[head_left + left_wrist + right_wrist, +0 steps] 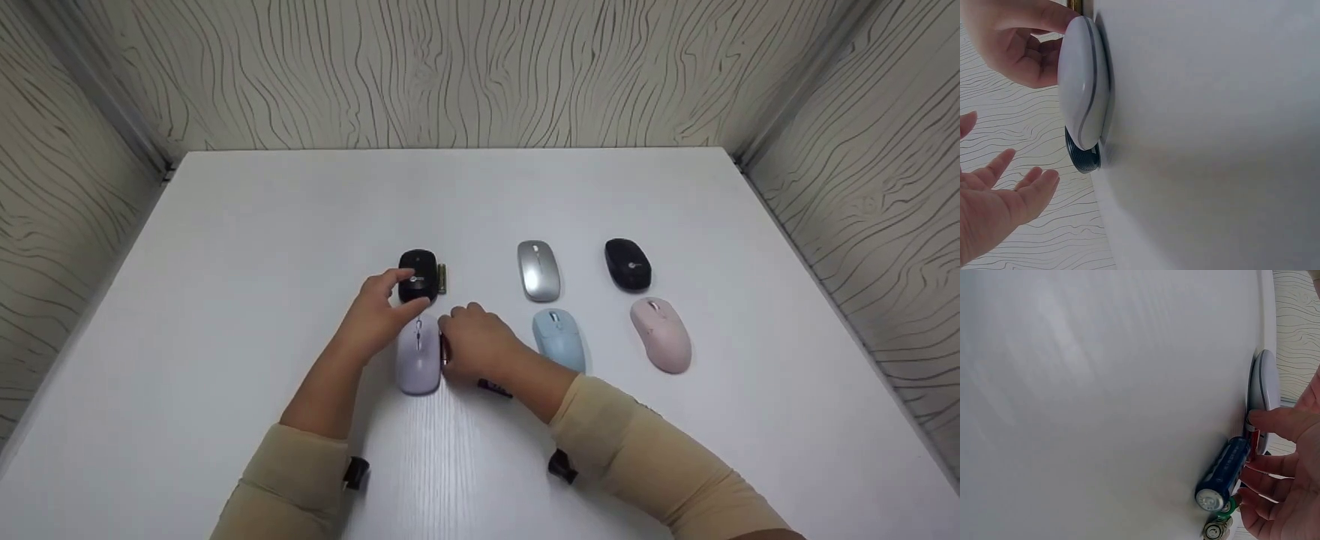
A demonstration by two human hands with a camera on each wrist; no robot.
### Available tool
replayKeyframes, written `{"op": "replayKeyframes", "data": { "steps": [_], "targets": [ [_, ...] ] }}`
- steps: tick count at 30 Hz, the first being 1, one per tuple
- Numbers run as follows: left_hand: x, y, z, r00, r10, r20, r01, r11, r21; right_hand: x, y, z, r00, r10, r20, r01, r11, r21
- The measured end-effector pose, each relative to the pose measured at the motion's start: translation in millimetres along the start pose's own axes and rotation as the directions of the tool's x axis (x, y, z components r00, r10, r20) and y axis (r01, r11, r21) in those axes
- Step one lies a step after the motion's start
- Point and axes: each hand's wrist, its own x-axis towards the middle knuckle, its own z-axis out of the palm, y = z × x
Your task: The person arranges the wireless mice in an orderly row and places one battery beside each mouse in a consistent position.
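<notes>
A lavender computer mouse (418, 360) lies on the white table, and a black mouse (417, 259) lies just beyond it. My right hand (480, 341) is at the lavender mouse's right side. In the right wrist view its thumb and index finger pinch a red battery (1253, 440) close against that mouse. Right by those fingers lie a blue battery (1223, 475) and a green one (1231, 505). My left hand (375, 319) hovers with thumb and fingers spread near the black mouse; the left wrist view shows it holding nothing. A gold-and-dark battery (442, 278) lies along the black mouse's right side.
On the right lie a silver mouse (538, 271), a light blue mouse (559, 341) partly behind my right forearm, a second black mouse (628, 265) and a pink mouse (661, 335). Wood-patterned panels (450, 75) stand around the table's back and sides.
</notes>
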Motion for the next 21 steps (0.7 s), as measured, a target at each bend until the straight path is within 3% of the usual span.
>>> {"op": "replayKeyframes", "data": {
  "steps": [15,21],
  "targets": [
    [1.4,4.6,-2.4,1.0,0.006,-0.009,-0.005,1.0,0.014,-1.7,11,-15,1.0,-0.001,-0.03,0.002,1.0,0.019],
    [5.0,10.1,-2.9,1.0,-0.001,-0.013,0.001,1.0,0.027,-2.5,21,-28,0.999,0.042,-0.018,-0.041,0.998,0.038]
  ]
}}
